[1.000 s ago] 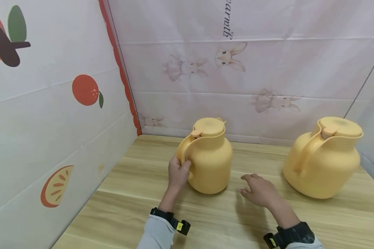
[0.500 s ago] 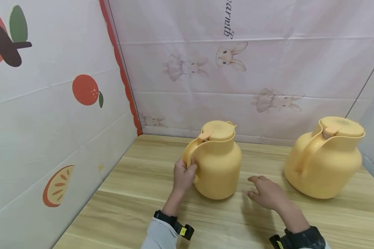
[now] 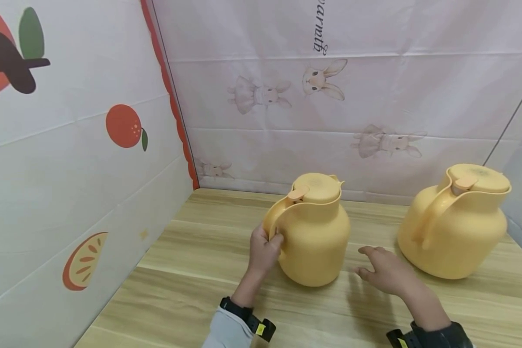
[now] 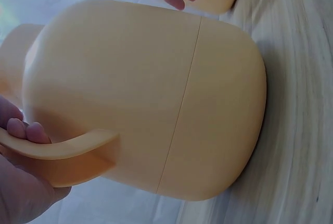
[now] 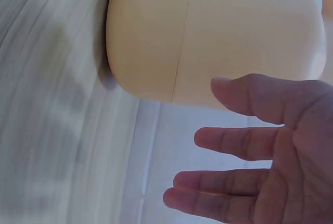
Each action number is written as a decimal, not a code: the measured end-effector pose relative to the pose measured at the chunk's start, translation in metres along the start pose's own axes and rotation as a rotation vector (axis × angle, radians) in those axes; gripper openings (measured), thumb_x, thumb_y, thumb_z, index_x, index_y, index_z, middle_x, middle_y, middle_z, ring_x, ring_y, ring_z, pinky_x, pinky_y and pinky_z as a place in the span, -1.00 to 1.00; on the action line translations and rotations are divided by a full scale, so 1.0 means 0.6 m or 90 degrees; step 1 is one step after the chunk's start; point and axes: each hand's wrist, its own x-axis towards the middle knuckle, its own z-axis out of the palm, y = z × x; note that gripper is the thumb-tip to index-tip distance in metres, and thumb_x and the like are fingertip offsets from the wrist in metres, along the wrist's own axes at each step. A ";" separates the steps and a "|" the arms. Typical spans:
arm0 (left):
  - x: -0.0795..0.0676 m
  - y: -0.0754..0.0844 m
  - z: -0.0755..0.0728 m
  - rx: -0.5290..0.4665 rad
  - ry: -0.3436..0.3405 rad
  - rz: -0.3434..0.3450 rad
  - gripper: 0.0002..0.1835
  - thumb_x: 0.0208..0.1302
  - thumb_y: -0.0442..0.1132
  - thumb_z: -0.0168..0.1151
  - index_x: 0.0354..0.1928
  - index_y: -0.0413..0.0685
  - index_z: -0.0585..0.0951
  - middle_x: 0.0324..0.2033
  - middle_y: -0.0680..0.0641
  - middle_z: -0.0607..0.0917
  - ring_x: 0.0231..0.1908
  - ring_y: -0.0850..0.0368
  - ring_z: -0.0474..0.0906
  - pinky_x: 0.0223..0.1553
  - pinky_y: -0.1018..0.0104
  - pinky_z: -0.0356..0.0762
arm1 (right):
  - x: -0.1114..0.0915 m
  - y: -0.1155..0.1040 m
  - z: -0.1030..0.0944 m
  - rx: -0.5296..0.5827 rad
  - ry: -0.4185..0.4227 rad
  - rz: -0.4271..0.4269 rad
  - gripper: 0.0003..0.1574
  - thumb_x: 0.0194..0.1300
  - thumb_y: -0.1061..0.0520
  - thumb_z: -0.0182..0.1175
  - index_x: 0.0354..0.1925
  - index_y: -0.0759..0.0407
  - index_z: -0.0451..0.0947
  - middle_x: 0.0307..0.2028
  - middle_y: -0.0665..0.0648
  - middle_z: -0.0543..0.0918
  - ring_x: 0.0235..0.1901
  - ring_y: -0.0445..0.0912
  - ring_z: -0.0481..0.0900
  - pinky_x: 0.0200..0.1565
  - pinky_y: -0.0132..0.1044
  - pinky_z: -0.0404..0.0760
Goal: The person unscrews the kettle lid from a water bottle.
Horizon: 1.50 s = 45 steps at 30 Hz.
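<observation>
- Closest to my end, the right hand (image 3: pixel 389 273) had nothing in it, fingers loosely spread, palm facing the held jug (image 3: pixel 315 241) with a small gap between. It hovered over the counter (image 3: pixel 191 290).
- The left hand (image 3: pixel 263 251) had a proper hold, fingers curled round the handle (image 3: pixel 273 215).
- That jug was roughly upright, lid (image 3: pixel 316 187) on, just left of the free palm. Couldn't tell whether its base touched wood or sat slightly up.
- So imo I was on the positioning-the-jug step. I reckoned the next move called for a firm grip, keeping it level, with the free palm ready to steady its side.
- Further right, a second jug (image 3: pixel 456 232) stood well apart from the first.
- Behind everything: a rabbit-print sheet (image 3: pixel 417 96).
</observation>
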 end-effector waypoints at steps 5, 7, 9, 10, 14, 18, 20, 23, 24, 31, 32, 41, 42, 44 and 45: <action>-0.002 0.002 0.006 -0.004 -0.012 0.007 -0.86 -0.14 -0.59 -0.08 -0.45 -0.49 0.43 -0.71 0.04 0.38 -0.76 0.29 0.30 -0.75 0.52 0.28 | -0.008 0.004 -0.006 -0.003 0.001 0.006 -0.34 0.12 -0.07 0.21 0.05 0.36 0.40 -0.09 0.40 0.54 -0.09 0.25 0.44 -0.14 0.17 0.48; -0.004 0.002 0.008 -0.007 -0.021 0.009 -0.85 -0.13 -0.59 -0.08 -0.44 -0.50 0.43 -0.71 0.02 0.38 -0.76 0.29 0.30 -0.76 0.52 0.28 | -0.011 0.006 -0.008 -0.005 0.005 0.004 -0.36 0.12 -0.05 0.21 0.04 0.36 0.41 -0.10 0.39 0.54 -0.09 0.25 0.45 -0.14 0.17 0.48; -0.005 0.002 0.011 -0.011 -0.028 0.010 -0.86 -0.13 -0.59 -0.08 -0.44 -0.51 0.43 -0.71 0.00 0.38 -0.76 0.30 0.30 -0.76 0.52 0.28 | -0.013 0.007 -0.009 -0.005 0.005 0.002 -0.37 0.12 -0.04 0.21 0.04 0.36 0.41 -0.11 0.39 0.55 -0.10 0.24 0.45 -0.15 0.18 0.48; -0.006 0.002 0.012 -0.012 -0.030 0.011 -0.86 -0.13 -0.59 -0.08 -0.45 -0.51 0.43 -0.71 -0.01 0.38 -0.76 0.30 0.29 -0.76 0.52 0.27 | -0.014 0.008 -0.009 -0.006 0.005 0.003 -0.37 0.12 -0.04 0.21 0.04 0.36 0.41 -0.11 0.38 0.55 -0.11 0.24 0.46 -0.16 0.17 0.48; -0.008 0.003 0.016 -0.020 -0.038 0.020 -0.86 -0.12 -0.60 -0.08 -0.44 -0.52 0.44 -0.70 -0.02 0.40 -0.74 0.18 0.33 -0.75 0.51 0.29 | -0.017 0.011 -0.010 -0.010 -0.001 0.009 -0.36 0.13 -0.05 0.21 0.05 0.36 0.40 -0.12 0.39 0.55 -0.13 0.24 0.47 -0.19 0.18 0.50; -0.010 0.001 0.021 -0.026 -0.047 0.025 -0.84 -0.11 -0.59 -0.08 -0.42 -0.50 0.45 -0.69 -0.07 0.42 -0.71 0.02 0.36 -0.73 0.52 0.31 | -0.022 0.015 -0.011 -0.010 -0.002 0.016 -0.34 0.13 -0.07 0.20 0.06 0.36 0.39 -0.11 0.39 0.55 -0.12 0.24 0.46 -0.19 0.19 0.49; -0.011 0.000 0.023 -0.025 -0.053 0.026 -0.83 -0.11 -0.59 -0.07 -0.41 -0.49 0.46 -0.69 -0.11 0.43 -0.71 0.00 0.38 -0.73 0.52 0.31 | -0.025 0.018 -0.011 -0.004 -0.001 0.016 -0.33 0.13 -0.08 0.20 0.06 0.37 0.38 -0.10 0.39 0.55 -0.12 0.24 0.46 -0.17 0.19 0.48; -0.013 0.000 0.027 -0.032 -0.063 0.029 -0.82 -0.10 -0.59 -0.08 -0.39 -0.50 0.45 -0.68 -0.19 0.45 -0.72 -0.10 0.38 -0.74 0.52 0.32 | -0.031 0.024 -0.013 0.009 0.001 0.016 -0.32 0.14 -0.07 0.20 0.06 0.40 0.37 -0.09 0.40 0.55 -0.12 0.25 0.46 -0.16 0.19 0.47; -0.014 0.000 0.028 -0.032 -0.065 0.032 -0.82 -0.10 -0.59 -0.08 -0.38 -0.50 0.46 -0.68 -0.20 0.45 -0.71 -0.13 0.39 -0.73 0.52 0.32 | -0.033 0.025 -0.015 0.015 0.003 0.017 -0.32 0.14 -0.06 0.20 0.06 0.41 0.37 -0.09 0.40 0.55 -0.11 0.26 0.46 -0.15 0.20 0.46; -0.017 0.003 0.038 -0.038 -0.082 0.042 -0.81 -0.08 -0.59 -0.08 -0.37 -0.50 0.46 -0.68 -0.25 0.46 -0.69 -0.27 0.39 -0.72 0.52 0.32 | -0.046 0.037 -0.028 0.036 0.019 0.024 -0.27 0.16 -0.10 0.17 0.08 0.44 0.34 -0.05 0.44 0.52 -0.08 0.31 0.43 -0.14 0.25 0.43; -0.017 0.003 0.039 -0.037 -0.083 0.043 -0.82 -0.09 -0.59 -0.08 -0.37 -0.50 0.46 -0.69 -0.24 0.45 -0.69 -0.26 0.40 -0.72 0.52 0.32 | -0.048 0.039 -0.030 0.038 0.023 0.025 -0.26 0.16 -0.11 0.17 0.08 0.44 0.34 -0.05 0.44 0.52 -0.08 0.31 0.43 -0.14 0.25 0.43; -0.018 0.007 0.044 -0.035 -0.100 0.042 -0.83 -0.08 -0.58 -0.08 -0.38 -0.49 0.45 -0.70 -0.37 0.44 -0.72 -0.22 0.38 -0.73 0.53 0.30 | -0.059 0.045 -0.040 0.038 0.038 0.035 -0.22 0.17 -0.14 0.16 0.09 0.45 0.33 -0.01 0.51 0.47 -0.06 0.36 0.39 -0.11 0.28 0.39; -0.018 0.007 0.044 -0.036 -0.100 0.041 -0.83 -0.08 -0.58 -0.08 -0.38 -0.49 0.45 -0.71 -0.34 0.43 -0.74 -0.17 0.38 -0.74 0.52 0.30 | -0.060 0.046 -0.040 0.035 0.040 0.035 -0.22 0.17 -0.14 0.16 0.09 0.45 0.33 -0.01 0.50 0.47 -0.06 0.36 0.38 -0.10 0.29 0.38; -0.018 0.007 0.045 -0.037 -0.102 0.040 -0.85 -0.08 -0.58 -0.08 -0.40 -0.49 0.44 -0.73 -0.28 0.42 -0.76 -0.02 0.37 -0.75 0.52 0.29 | -0.060 0.046 -0.039 0.031 0.044 0.033 -0.23 0.16 -0.14 0.17 0.09 0.44 0.34 -0.01 0.50 0.47 -0.05 0.36 0.38 -0.10 0.29 0.38; -0.018 0.007 0.045 -0.039 -0.104 0.038 -0.86 -0.08 -0.58 -0.08 -0.41 -0.49 0.43 -0.73 -0.24 0.41 -0.77 0.06 0.35 -0.75 0.52 0.29 | -0.061 0.045 -0.039 0.031 0.044 0.033 -0.24 0.16 -0.13 0.17 0.08 0.44 0.34 -0.01 0.50 0.47 -0.05 0.36 0.38 -0.10 0.29 0.38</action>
